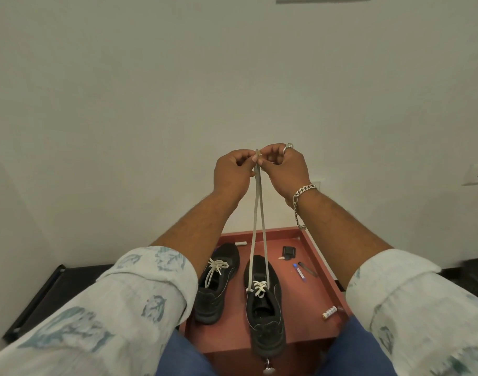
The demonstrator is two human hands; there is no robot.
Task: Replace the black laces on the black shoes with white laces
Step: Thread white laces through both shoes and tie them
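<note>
Two hands meet high above the desk: the left hand (233, 172) and right hand (285, 169) together pinch both ends of the white lace (258, 226), drawn taut from the right shoe (263, 302) near the desk's front edge. The left shoe (218, 280) beside it already carries a white lace. Soft, flat and light, the lace likely slips through eyelets easily; gripping near the stiff tips seems best. Pulling too hard could lift the light shoe.
</note>
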